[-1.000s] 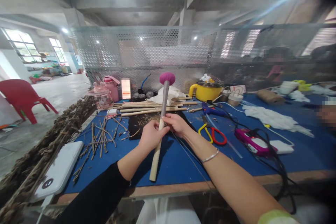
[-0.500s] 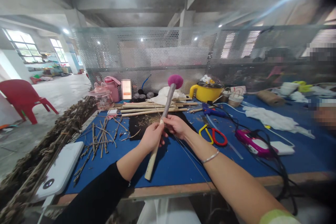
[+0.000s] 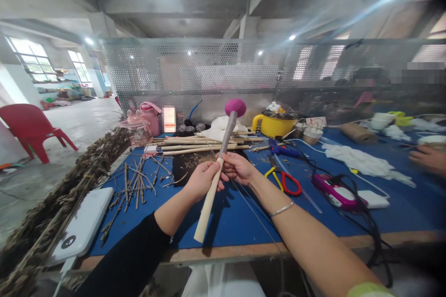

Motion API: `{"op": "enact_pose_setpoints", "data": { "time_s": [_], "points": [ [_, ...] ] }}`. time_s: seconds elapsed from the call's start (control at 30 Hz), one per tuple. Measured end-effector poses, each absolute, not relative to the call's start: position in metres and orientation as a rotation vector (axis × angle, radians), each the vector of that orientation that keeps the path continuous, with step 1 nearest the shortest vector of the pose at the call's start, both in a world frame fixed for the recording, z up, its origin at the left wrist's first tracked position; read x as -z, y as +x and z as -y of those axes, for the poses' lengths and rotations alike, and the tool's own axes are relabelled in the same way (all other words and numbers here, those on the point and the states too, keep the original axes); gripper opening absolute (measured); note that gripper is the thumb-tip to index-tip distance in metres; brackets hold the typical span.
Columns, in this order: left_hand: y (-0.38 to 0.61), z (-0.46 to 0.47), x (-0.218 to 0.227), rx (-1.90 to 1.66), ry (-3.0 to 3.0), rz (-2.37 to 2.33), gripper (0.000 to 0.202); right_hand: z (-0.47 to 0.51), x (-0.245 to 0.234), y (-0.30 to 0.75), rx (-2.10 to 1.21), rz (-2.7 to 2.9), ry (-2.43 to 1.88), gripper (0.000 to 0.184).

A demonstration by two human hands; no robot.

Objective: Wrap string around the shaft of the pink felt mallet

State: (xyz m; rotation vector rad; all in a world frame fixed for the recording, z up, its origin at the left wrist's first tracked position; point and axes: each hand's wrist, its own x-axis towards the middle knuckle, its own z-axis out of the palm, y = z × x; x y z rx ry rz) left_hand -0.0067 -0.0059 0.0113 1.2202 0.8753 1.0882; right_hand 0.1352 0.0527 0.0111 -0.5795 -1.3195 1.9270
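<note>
I hold a long wooden stick (image 3: pixel 208 205) upright over the blue table (image 3: pixel 237 216), tilted to the right. Its upper part is wrapped in grey and ends in a round magenta ball (image 3: pixel 235 107). My left hand (image 3: pixel 202 180) is closed round the stick at the edge of the grey wrap. My right hand (image 3: pixel 237 167) pinches the stick just above, beside the left hand. A thin wire (image 3: pixel 256 216) runs from my hands toward the table's near edge.
Red and yellow scissors (image 3: pixel 284 179), a blue glue gun (image 3: pixel 282 149), a magenta device with black cables (image 3: pixel 334 193), bare sticks (image 3: pixel 202 145), twigs (image 3: pixel 137 183), a yellow pot (image 3: pixel 275 122), a white scale (image 3: pixel 85 222). Another person's hand (image 3: pixel 427 158) rests at the far right.
The stick has tipped to the right, so the magenta ball moved right. Both hands kept their grip and shifted slightly.
</note>
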Motion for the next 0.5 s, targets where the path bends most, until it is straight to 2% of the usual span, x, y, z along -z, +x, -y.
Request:
{"op": "enact_pose_setpoints", "data": {
  "time_s": [0.13, 0.23, 0.27, 0.33, 0.4, 0.5],
  "points": [
    [-0.014, -0.003, -0.008, -1.101, 1.058, -0.881, 0.035, -0.050, -0.028, 0.130, -1.919, 1.307, -0.619, 0.035],
    [-0.009, -0.008, -0.017, -1.209, 0.949, -0.800, 0.019, -0.043, -0.052, 0.122, -1.943, 1.251, -0.588, 0.040],
    [-0.004, -0.006, -0.020, -1.234, 0.960, -0.732, 0.020, -0.040, -0.061, 0.118, -1.953, 1.229, -0.591, 0.039],
    [0.008, 0.012, -0.020, -1.250, 0.995, -0.592, 0.036, -0.036, -0.074, 0.111, -1.957, 1.204, -0.626, 0.034],
    [0.018, 0.052, -0.002, -1.166, 1.048, -0.660, 0.040, -0.035, -0.081, 0.107, -1.924, 1.212, -0.670, 0.029],
    [0.021, 0.145, 0.063, -0.982, 1.076, -0.836, 0.036, -0.037, -0.084, 0.108, -1.859, 1.280, -0.733, 0.027]
  ]
}}
